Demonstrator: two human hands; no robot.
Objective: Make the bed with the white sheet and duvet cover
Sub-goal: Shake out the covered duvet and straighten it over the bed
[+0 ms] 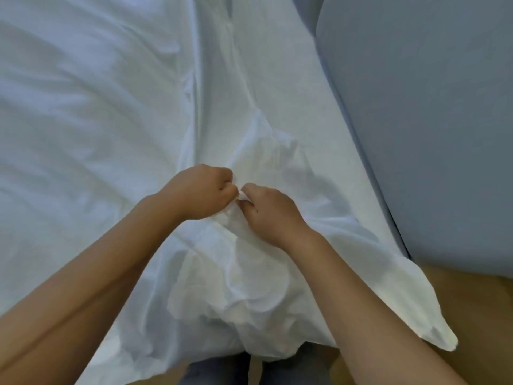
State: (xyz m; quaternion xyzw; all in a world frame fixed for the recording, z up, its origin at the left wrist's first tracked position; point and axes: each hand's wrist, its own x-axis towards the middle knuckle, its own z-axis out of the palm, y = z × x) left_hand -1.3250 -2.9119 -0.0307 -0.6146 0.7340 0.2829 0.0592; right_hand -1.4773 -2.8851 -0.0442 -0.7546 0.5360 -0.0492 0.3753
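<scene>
A white duvet cover (277, 287) lies bunched and wrinkled at the near end of the bed, with a loose corner hanging off toward the lower right. A smoother white sheet (83, 107) covers the bed to the left. My left hand (200, 190) and my right hand (272, 215) meet in the middle of the view, knuckles nearly touching. Both have their fingers curled and pinch a small fold of the duvet cover's fabric between them. What lies under the bunched cloth is hidden.
A grey-blue upholstered surface (430, 120) runs along the right side of the bed. A strip of wooden floor (472, 315) shows at the lower right. Dark fabric (222, 370) appears at the bottom edge, below the cover.
</scene>
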